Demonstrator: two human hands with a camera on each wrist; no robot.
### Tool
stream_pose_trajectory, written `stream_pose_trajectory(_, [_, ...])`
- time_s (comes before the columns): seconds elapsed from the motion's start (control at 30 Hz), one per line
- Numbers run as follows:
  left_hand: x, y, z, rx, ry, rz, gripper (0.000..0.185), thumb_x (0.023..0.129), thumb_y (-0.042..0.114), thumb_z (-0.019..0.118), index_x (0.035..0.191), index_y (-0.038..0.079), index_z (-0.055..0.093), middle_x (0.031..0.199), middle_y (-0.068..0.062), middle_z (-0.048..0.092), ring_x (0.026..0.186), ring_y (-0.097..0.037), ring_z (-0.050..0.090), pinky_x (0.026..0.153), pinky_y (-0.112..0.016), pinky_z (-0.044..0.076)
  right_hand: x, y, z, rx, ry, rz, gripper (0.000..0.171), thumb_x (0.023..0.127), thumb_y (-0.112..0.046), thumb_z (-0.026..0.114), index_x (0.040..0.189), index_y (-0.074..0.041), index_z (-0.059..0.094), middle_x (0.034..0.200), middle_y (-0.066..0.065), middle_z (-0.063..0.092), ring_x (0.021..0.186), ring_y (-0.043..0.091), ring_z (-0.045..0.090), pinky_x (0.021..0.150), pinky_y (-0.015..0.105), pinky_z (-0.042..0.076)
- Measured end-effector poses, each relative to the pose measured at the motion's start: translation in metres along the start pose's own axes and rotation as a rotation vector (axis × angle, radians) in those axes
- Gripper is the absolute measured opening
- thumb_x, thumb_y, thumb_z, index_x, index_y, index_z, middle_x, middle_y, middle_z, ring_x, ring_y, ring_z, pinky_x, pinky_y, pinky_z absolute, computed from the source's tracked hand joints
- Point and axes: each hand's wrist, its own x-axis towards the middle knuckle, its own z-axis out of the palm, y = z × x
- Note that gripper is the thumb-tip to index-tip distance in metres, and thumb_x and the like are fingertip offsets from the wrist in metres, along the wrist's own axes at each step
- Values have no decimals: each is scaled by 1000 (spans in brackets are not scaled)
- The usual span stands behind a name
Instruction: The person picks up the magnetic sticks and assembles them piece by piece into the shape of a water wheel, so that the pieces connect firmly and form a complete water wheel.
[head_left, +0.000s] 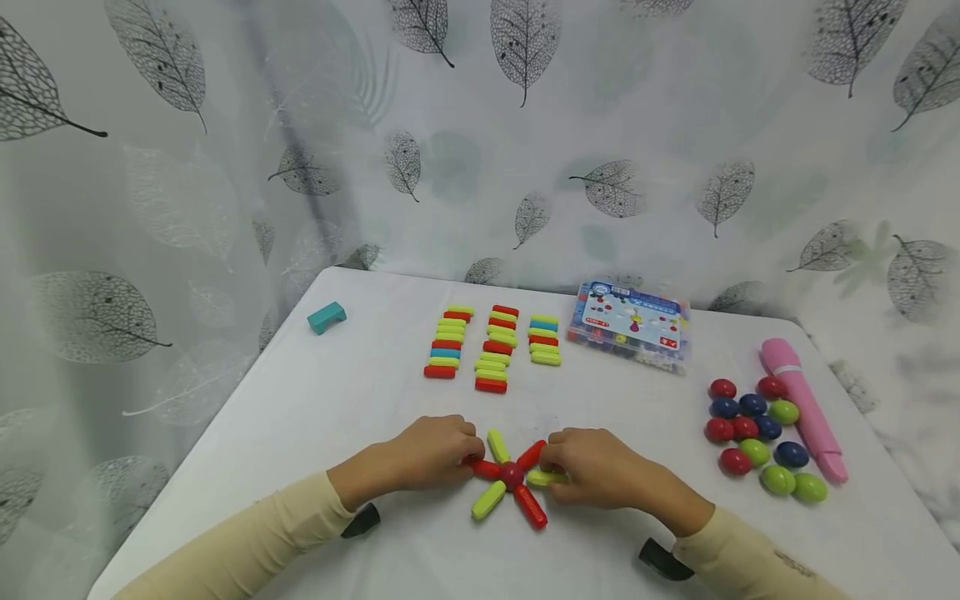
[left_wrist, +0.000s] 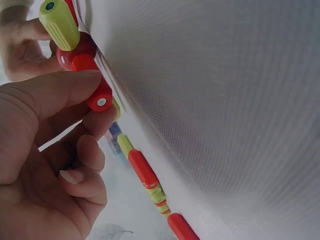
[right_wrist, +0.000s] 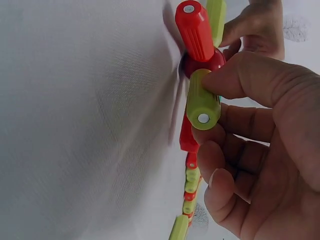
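**While both hands pinch its rods, a star of magnetic sticks lies low in the centre of the frame**

From the head view I see a white counter (head_left: 337, 400). Low in the centre lies a star (head_left: 512, 476) of red and green rods around a dark red ball. My left hand (head_left: 431, 454) has its fingers pinched on the star's red rod (left_wrist: 92, 82) at the left. My right hand (head_left: 596, 467) grips the green rod (right_wrist: 201, 100) at the right with thumb and fingers.

Above the star, mid-frame, three rows of spare rods (head_left: 491, 346) lie side by side. Right of them sits a plastic box (head_left: 630, 325). At the right edge, coloured balls (head_left: 757, 433) cluster just beside a pink wand (head_left: 802, 404). A teal block (head_left: 326, 317) sits at upper left of the counter.
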Motion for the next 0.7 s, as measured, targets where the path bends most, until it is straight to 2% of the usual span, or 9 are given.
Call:
stream_pose_trajectory(0.3, [1,1,1,-17,-8,0,22,88,26,82,108,20,77,89,9,65,81,-4,54,69,-14,49,2,-2,2,-19,24,-13,15,83,-27,80,96,-20,76,84,-16,60,75,1,50,65,20,49])
stream_pose_trajectory(0.43, [1,1,2,-28,-8,2,22,88,26,82,108,19,77,89,9,65,81,-4,54,69,-14,49,-2,1,0,-15,35,-3,20,86,-31,80,103,-21,77,90,-15,63,79,2,54,69,21,52])
stream_pose_trajectory(0.5, [0,1,2,-28,-9,-2,23,88,26,82,109,19,77,89,9,65,81,-3,54,70,-14,49,-9,6,-7,-34,81,20,23,88,-32,80,107,-21,76,96,-12,65,84,4,59,72,23,54])
stream_pose_trajectory(0.6, [-1,1,1,-20,-5,-4,23,87,26,82,108,19,77,88,9,65,81,-3,54,69,-14,49,-27,25,-29,-100,195,135,29,89,-31,79,114,-17,75,104,-3,69,89,12,66,73,29,58])
stream_pose_trajectory(0.7, [-2,1,-1,-12,2,-2,22,87,26,83,107,19,76,88,9,65,81,-3,55,69,-14,50,-52,63,-59,-184,269,347,36,92,-29,76,121,-8,71,109,11,70,93,27,68,70,41,60])
